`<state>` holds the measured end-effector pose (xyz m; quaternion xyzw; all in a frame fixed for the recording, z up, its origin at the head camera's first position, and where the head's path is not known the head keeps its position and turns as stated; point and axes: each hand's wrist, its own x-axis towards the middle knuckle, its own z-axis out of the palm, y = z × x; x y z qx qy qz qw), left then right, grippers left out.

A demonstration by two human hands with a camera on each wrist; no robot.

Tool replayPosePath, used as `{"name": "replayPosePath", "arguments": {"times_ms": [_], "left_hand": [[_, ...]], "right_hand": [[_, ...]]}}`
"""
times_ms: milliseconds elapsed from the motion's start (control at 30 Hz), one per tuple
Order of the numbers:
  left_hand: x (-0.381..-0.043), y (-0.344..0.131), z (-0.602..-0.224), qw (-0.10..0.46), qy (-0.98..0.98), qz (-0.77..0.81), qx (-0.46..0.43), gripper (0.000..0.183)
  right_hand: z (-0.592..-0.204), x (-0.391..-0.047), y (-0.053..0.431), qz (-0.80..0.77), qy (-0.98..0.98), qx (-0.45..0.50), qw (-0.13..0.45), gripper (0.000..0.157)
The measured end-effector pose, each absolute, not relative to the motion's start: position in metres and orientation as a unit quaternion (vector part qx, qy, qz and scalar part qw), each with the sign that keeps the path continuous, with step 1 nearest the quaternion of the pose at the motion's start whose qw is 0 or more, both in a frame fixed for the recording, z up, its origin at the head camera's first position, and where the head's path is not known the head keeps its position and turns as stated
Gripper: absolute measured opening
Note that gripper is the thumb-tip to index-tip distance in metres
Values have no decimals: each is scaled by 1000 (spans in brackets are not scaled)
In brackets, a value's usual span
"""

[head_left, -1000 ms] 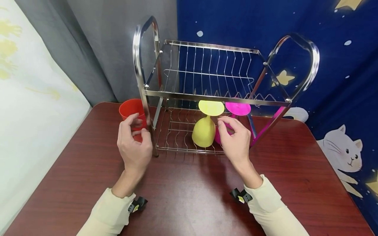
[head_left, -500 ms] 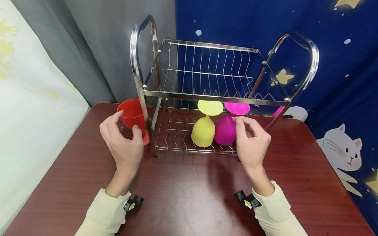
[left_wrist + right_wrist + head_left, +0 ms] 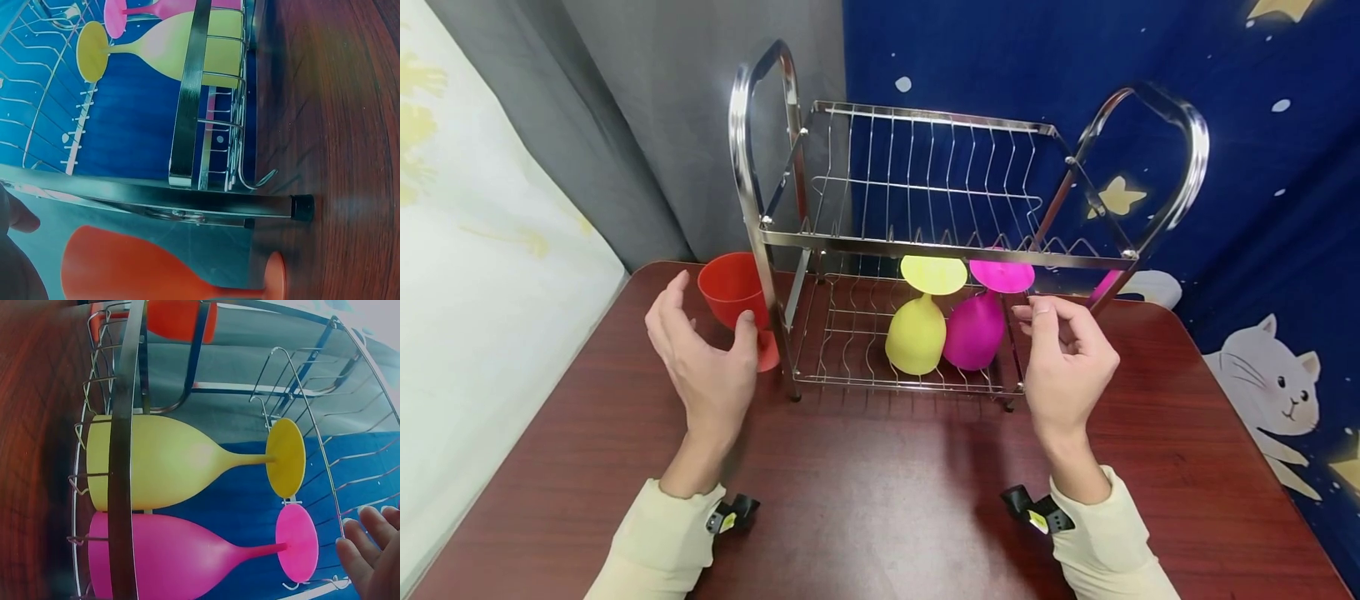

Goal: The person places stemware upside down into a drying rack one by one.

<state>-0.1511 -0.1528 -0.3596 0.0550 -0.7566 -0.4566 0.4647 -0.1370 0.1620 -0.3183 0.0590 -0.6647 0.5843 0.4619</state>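
An upright red goblet [image 3: 732,292] stands on the table just left of the rack. My left hand [image 3: 709,371] is close in front of it, fingers bent and spread. In the left wrist view, a gap separates the fingers from the red goblet. On the lower shelf of the metal dish rack [image 3: 880,244], a yellow goblet [image 3: 916,335] and a magenta goblet [image 3: 974,333] are upside down side by side, bases up. Near the rack's front right leg is my right hand [image 3: 1070,367], loosely curled, holding nothing and apart from the magenta goblet.
Wooden table [image 3: 880,500] runs under the rack and out to both sides. Grey curtain [image 3: 700,125] and blue starry cloth [image 3: 970,50] hang behind. Two arched handles rise at the rack's ends; its upper wire shelf [image 3: 925,183] is above the goblets.
My right hand has drawn away rightward from the goblets, bringing the magenta one into full view. My left hand has moved left, its fingers spreading wider beside the red goblet.
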Motion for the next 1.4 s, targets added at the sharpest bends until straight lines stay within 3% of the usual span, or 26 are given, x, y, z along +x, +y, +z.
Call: {"name": "replayPosePath", "arguments": {"times_ms": [433,667,1067,1400], "left_hand": [[-152,-163,-360,335,-789,-509,77,86],[-157,-165,-361,315,-793,-515,77,91],[-165,-169,-368,270,-801,-527,87,95],[-174,-171,-377,256,-805,-528,84,94]], "right_hand": [[-318,-136,182,579,-631,20,517,18],[-315,-138,185,592,-599,-12,539,5],[-319,-141,194,625,-600,-48,497,30],[-329,-147,203,600,-638,-11,483,23]]}}
